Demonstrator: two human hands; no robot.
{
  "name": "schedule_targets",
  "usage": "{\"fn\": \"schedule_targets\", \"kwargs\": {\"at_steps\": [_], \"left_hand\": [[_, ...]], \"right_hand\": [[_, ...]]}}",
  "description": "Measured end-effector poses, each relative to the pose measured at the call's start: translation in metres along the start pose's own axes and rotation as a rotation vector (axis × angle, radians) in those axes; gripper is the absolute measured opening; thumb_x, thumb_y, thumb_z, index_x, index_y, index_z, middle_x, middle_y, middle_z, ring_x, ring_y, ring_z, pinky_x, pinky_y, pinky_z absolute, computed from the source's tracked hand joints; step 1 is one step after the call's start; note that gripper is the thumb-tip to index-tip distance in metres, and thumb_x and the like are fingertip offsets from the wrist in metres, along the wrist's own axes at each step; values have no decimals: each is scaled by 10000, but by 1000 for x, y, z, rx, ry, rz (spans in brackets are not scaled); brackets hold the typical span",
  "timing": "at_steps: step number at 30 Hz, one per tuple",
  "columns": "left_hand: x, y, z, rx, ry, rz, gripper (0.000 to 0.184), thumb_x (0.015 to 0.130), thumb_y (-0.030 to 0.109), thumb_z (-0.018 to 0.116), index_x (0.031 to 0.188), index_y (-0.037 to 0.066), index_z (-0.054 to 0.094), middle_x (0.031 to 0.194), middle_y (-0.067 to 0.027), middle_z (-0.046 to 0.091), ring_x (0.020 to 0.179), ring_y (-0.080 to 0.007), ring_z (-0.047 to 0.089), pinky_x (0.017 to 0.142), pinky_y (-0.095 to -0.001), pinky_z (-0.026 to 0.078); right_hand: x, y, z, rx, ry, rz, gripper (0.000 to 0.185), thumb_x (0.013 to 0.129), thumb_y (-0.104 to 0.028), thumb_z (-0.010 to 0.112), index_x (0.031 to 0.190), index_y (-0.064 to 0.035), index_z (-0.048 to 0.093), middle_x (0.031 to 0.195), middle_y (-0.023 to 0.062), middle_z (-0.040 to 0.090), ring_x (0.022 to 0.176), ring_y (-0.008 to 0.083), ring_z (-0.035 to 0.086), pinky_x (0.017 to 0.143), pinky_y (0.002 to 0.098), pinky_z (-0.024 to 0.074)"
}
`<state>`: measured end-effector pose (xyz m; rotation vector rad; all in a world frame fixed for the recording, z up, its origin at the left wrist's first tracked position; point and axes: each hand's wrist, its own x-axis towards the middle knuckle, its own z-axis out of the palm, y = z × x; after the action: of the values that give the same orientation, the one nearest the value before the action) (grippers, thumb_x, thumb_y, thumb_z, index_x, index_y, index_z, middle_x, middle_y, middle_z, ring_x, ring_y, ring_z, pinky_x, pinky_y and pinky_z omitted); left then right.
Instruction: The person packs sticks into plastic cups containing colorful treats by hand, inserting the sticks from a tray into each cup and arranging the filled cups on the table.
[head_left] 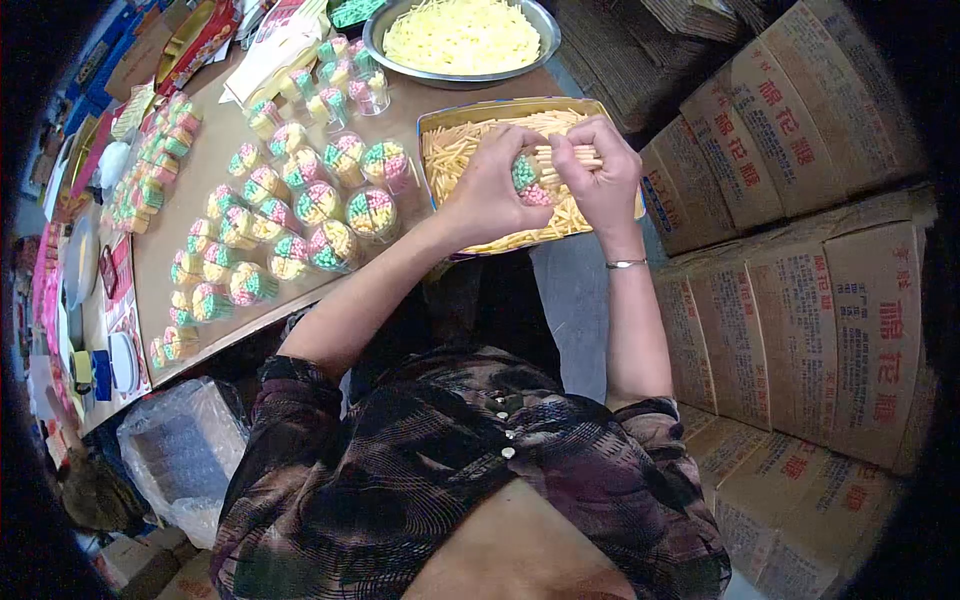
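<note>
Above a shallow tray of thin pale-yellow sticks, my left hand is wrapped round a small clear cup. Green and pink sticks show at the top of the cup. My right hand, right beside it, pinches a bundle of pale-yellow sticks that points toward the cup. The fingers partly hide both the cup and the bundle. Left of the tray stand several filled clear cups with pink, green and yellow sticks.
A metal bowl of pale-yellow pieces stands behind the tray. Further filled cups are grouped at the table's far left. Printed cardboard boxes are stacked on the right. A clear plastic bag lies below the table's left edge.
</note>
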<state>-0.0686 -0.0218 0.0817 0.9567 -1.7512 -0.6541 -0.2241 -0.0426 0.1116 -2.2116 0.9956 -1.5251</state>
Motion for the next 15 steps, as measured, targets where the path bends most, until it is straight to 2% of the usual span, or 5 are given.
{"fn": "schedule_targets", "kwargs": {"at_steps": [7, 11, 15], "left_hand": [[5, -5, 1, 22, -85, 4, 520, 587, 127, 691, 1061, -3, 522, 978, -133, 548, 861, -257, 539, 786, -332, 446], [10, -4, -5, -93, -236, -136, 598, 598, 71, 701, 1160, 13, 506, 1077, -107, 557, 986, -225, 523, 894, -327, 417], [16, 2, -13, -165, -348, -217, 598, 601, 73, 703, 1165, 17, 513, 1069, -97, 557, 974, -217, 524, 890, -320, 413]], "right_hand": [[21, -3, -12, -80, -247, 107, 140, 770, -79, 682, 723, -36, 557, 675, 7, 534, 576, 114, 441, 543, 245, 368], [31, 8, -16, -146, -368, -24, 185, 769, -174, 706, 734, -48, 575, 640, 16, 528, 531, 132, 416, 515, 282, 353], [35, 10, -23, -180, -505, 32, 188, 780, -160, 704, 743, -38, 566, 660, 11, 520, 553, 120, 422, 517, 263, 346]]}}
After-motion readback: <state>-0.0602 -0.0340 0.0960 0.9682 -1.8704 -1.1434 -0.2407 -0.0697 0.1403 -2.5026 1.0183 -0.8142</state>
